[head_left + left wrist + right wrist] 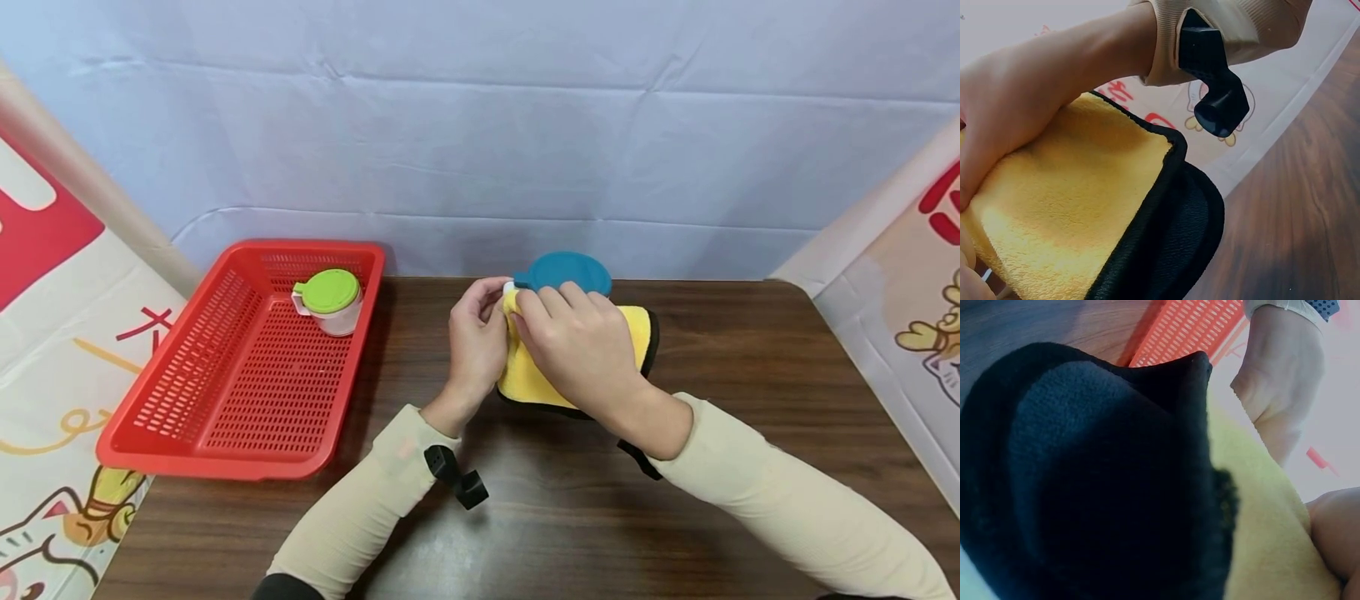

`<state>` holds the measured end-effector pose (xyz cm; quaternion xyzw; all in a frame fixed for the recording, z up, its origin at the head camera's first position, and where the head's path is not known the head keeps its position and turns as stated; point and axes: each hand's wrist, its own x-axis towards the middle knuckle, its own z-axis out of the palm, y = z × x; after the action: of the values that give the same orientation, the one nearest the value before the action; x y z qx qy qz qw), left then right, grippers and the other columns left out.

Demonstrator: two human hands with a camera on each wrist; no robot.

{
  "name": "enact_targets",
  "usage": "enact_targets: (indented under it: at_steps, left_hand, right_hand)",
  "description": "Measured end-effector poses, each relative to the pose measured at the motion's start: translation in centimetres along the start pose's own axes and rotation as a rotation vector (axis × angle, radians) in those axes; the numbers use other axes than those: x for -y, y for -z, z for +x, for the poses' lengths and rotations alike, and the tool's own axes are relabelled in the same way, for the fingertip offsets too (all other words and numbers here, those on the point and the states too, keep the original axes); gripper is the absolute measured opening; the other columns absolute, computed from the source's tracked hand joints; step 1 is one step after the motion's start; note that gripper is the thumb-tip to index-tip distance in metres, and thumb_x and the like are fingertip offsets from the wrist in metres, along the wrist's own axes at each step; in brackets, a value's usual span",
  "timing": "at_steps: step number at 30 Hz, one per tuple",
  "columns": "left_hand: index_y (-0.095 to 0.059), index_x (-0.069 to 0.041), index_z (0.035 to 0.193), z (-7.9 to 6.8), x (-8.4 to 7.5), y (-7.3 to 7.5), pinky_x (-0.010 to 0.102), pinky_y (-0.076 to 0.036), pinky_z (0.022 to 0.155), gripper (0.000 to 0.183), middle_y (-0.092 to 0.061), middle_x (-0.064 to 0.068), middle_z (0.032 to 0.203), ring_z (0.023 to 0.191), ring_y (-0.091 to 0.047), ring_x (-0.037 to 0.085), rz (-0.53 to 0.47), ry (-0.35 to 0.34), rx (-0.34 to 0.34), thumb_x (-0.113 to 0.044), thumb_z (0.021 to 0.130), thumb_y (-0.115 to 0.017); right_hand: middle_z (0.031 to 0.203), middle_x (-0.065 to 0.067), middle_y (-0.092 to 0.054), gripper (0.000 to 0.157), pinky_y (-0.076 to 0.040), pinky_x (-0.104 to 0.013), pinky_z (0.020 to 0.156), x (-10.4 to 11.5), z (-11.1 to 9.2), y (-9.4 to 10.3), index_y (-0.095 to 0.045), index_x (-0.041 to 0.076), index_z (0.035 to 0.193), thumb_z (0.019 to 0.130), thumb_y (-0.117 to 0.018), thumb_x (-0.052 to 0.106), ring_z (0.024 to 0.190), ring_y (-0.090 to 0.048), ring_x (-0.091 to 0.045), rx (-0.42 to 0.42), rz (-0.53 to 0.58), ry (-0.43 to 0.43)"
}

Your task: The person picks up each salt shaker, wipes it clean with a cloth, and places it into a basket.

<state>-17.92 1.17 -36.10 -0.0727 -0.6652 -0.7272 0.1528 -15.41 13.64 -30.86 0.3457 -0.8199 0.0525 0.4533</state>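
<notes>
A jar with a blue lid (568, 272) stands near the back edge of the table, its body mostly hidden behind a cloth and my hands. At the jar's white handle, my left hand (480, 329) pinches with thumb and fingers. A folded yellow cloth (531, 379) with dark edging hangs in front of the jar. My right hand (581, 346) grips this cloth and holds it against the handle side, close to the left fingertips. In the left wrist view the yellow cloth (1079, 194) shows a dark grey underside, which fills much of the right wrist view.
To the left, a red perforated basket (217, 458) lies on the brown wooden table (555, 517). Inside its back right corner sits a clear jar with a green lid (330, 292). A pale curtain (480, 150) rises behind the table, and printed sheets flank both sides.
</notes>
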Motion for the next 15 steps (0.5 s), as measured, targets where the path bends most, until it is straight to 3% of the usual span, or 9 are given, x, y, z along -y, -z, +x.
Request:
enact_targets:
  at_steps: [8,15]
  left_hand:
    - [-0.068,0.005,0.117,0.04,-0.17,-0.03,0.029,-0.057,0.085,0.019,-0.069,0.018,0.112,0.097,-0.069,0.023,0.0,-0.003,-0.004,0.003,0.101,-0.058]
    - [-0.069,0.004,0.114,0.03,-0.19,-0.13,0.026,-0.056,0.081,0.016,-0.07,0.016,0.11,0.093,-0.069,0.022,0.02,0.003,-0.012,-0.001,0.102,-0.06]
  right_hand:
    - [0.059,-0.008,-0.045,0.021,-0.028,-0.03,0.041,-0.01,-0.03,0.1,-0.057,-0.002,0.079,0.096,-0.066,0.008,0.05,-0.039,-0.023,0.029,-0.034,0.001]
    - [0.057,-0.008,-0.043,0.025,-0.027,-0.029,0.041,0.02,0.05,0.22,-0.054,0.0,0.074,0.092,-0.07,0.007,0.048,-0.04,-0.024,0.014,-0.069,-0.028]
